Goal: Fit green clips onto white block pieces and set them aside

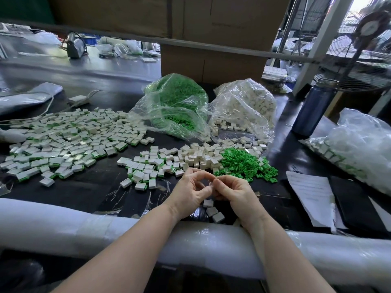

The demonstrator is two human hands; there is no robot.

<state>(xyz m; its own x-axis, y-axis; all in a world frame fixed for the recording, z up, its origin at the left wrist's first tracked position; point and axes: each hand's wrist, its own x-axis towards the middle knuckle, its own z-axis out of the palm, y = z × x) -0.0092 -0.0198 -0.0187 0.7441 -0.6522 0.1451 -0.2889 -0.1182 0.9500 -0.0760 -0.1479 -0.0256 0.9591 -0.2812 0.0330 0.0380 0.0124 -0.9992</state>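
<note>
My left hand [191, 191] and my right hand [232, 192] meet fingertip to fingertip just above the black table, fingers curled around a small piece I can barely make out between them. A heap of loose green clips [246, 164] lies just beyond my right hand. Plain white block pieces [196, 154] are piled beside it. Finished blocks with green edges [63, 140] spread widely over the left of the table. Three white blocks [212, 210] lie under my hands near the table edge.
A clear bag of green clips [175, 102] and a clear bag of white blocks [245, 104] stand behind the heaps. A dark bottle [313, 108], papers [311, 199] and another bag of finished blocks [355, 144] sit at right. A padded white rail [84, 227] runs along the near edge.
</note>
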